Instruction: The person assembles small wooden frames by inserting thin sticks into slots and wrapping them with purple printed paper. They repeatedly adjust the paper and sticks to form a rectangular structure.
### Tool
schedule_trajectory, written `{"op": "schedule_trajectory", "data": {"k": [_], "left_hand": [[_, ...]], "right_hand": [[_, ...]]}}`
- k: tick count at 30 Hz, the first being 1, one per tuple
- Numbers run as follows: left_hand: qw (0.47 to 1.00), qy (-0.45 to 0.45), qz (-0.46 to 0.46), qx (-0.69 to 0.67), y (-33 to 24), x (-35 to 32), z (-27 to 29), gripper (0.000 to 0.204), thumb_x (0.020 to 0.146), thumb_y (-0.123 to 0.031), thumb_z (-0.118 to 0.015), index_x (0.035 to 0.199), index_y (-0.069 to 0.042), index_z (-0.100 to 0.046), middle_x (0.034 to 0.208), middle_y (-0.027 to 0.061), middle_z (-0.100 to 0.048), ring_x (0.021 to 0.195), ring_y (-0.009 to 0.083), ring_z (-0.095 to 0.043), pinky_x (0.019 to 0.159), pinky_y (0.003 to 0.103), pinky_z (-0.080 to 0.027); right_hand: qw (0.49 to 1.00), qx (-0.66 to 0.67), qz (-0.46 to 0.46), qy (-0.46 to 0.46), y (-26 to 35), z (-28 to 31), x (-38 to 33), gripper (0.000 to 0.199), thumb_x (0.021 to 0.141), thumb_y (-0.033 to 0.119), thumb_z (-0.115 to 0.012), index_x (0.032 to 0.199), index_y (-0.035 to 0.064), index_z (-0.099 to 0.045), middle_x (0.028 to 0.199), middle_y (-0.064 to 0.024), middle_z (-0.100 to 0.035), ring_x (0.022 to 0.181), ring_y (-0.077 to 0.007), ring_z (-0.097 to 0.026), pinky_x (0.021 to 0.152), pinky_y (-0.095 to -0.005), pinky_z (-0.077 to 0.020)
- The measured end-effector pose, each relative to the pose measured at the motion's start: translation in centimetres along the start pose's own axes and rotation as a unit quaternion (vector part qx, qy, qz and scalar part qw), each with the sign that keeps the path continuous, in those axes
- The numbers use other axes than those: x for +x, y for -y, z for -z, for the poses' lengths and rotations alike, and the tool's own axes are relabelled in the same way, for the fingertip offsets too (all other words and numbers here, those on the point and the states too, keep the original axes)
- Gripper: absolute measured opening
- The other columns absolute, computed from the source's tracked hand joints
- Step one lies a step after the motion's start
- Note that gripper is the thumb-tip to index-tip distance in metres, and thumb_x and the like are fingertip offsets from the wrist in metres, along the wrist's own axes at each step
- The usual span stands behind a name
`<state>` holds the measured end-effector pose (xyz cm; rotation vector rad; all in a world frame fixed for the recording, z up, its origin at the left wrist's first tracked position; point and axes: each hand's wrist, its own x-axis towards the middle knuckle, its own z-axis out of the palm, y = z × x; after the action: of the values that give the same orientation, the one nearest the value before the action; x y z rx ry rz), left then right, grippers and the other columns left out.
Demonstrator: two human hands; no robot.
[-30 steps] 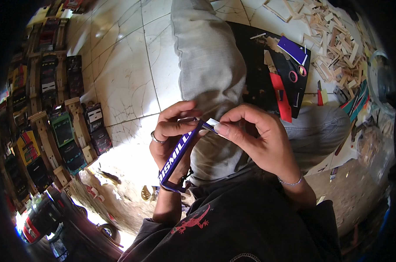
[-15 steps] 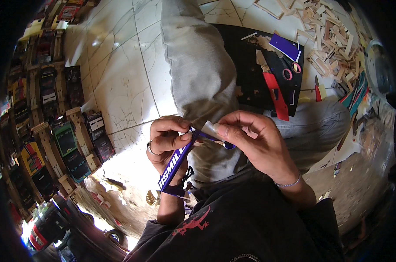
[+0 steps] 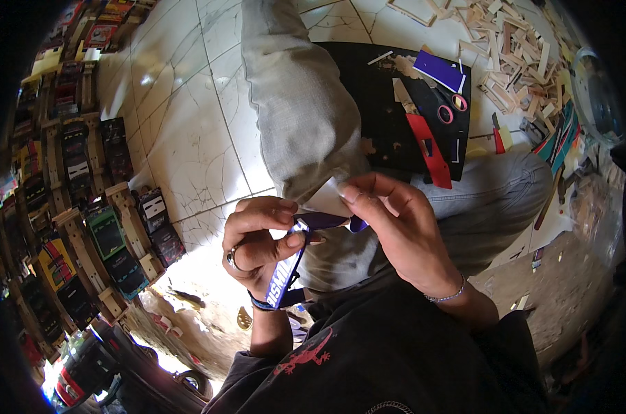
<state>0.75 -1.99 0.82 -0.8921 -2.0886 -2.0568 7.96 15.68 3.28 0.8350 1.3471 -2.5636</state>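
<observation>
Purple strip (image 3: 290,259) pinched between left hand (image 3: 261,245) and, seemingly, right hand (image 3: 395,228).

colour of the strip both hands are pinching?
Purple-blue with white lettering, seen in the head view: the strip runs between the left hand and right hand.

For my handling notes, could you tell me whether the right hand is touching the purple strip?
Touching. The head view shows the right hand with fingertips closed on the upper end of the purple strip, while the left hand pinches it lower.
</observation>
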Motion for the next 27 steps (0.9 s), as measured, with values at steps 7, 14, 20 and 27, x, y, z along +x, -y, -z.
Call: {"op": "schedule_trajectory", "data": {"k": [7, 14, 20, 27], "left_hand": [[0.970, 0.046, -0.144, 0.190, -1.6, 1.3, -0.3, 0.026, 0.071, -0.011, -0.090, 0.084, -0.016, -0.067, 0.091, 0.0004, -0.068, 0.088, 0.0221, -0.068, 0.069, 0.034, -0.053], [0.940, 0.135, -0.191, 0.249, -3.5, 1.1, 0.4, 0.031, 0.078, -0.009, -0.085, 0.096, -0.022, -0.063, 0.104, -0.0042, -0.061, 0.093, 0.0201, -0.065, 0.071, 0.036, -0.054], [0.977, 0.083, -0.118, 0.157, -1.4, 2.2, -0.3, 0.025, 0.079, -0.010, -0.085, 0.094, -0.008, -0.065, 0.096, 0.0098, -0.066, 0.090, 0.0298, -0.068, 0.072, 0.037, -0.059], [0.990, 0.039, -0.074, 0.110, 0.7, 2.8, -3.2, 0.022, 0.074, 0.000, -0.085, 0.085, -0.005, -0.067, 0.095, 0.0104, -0.070, 0.095, 0.0301, -0.071, 0.080, 0.039, -0.061]], "right_hand": [[0.987, 0.141, -0.002, -0.072, -1.3, -1.0, 0.4, 0.023, 0.101, 0.024, -0.067, 0.107, 0.0012, -0.069, 0.095, 0.0001, -0.070, 0.090, -0.0042, -0.060, 0.081, -0.0200, -0.0456], [0.969, 0.185, 0.068, -0.147, -1.1, -0.7, 0.8, 0.023, 0.102, 0.026, -0.064, 0.112, 0.0047, -0.067, 0.102, 0.0000, -0.069, 0.098, -0.0093, -0.062, 0.084, -0.0279, -0.0474], [0.972, 0.101, 0.106, -0.181, -1.5, 1.6, 0.8, 0.030, 0.103, 0.032, -0.064, 0.113, 0.0037, -0.067, 0.098, -0.0004, -0.067, 0.092, -0.0057, -0.057, 0.082, -0.0228, -0.0440], [0.916, -0.152, 0.207, -0.310, -0.3, 10.1, 2.4, 0.026, 0.104, 0.025, -0.063, 0.112, 0.0014, -0.067, 0.087, 0.0023, -0.066, 0.078, -0.0032, -0.055, 0.065, -0.0233, -0.0447]]}}
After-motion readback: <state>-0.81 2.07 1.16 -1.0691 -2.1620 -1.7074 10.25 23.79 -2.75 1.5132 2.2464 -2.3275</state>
